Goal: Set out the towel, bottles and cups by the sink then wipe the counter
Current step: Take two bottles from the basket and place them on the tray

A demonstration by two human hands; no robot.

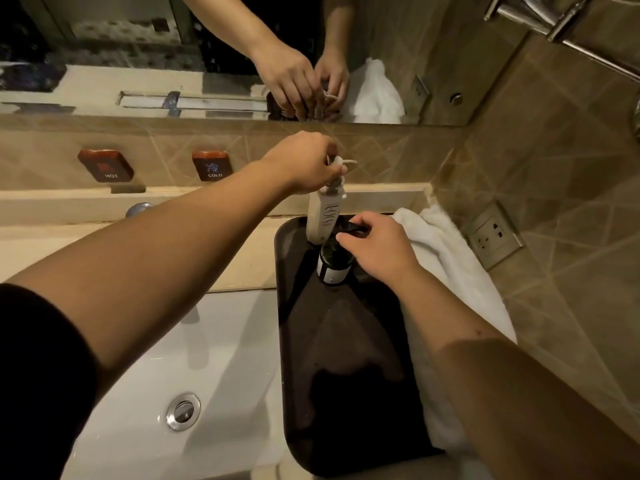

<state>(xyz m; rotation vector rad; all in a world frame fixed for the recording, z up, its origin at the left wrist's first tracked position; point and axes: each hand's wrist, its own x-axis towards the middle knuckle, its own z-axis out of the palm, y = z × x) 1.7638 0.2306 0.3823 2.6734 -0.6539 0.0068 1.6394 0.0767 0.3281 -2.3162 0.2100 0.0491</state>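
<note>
A dark oblong tray (349, 393) lies on the counter to the right of the sink. At its far end stand two pump bottles. My left hand (304, 161) grips the pump head of the white bottle (323, 216), which tilts slightly. Just in front of it is a dark bottle with a white label (333, 268), and my right hand (377, 244) holds its black pump top. A white towel (450, 258) lies folded along the tray's right side, against the tiled wall. No cups are in view.
The white sink basin (207, 358) with a metal drain (183, 410) is at lower left. HOT (105, 166) and COLD (212, 165) controls sit on the back wall below a mirror. A wall socket (493, 235) is on the right wall.
</note>
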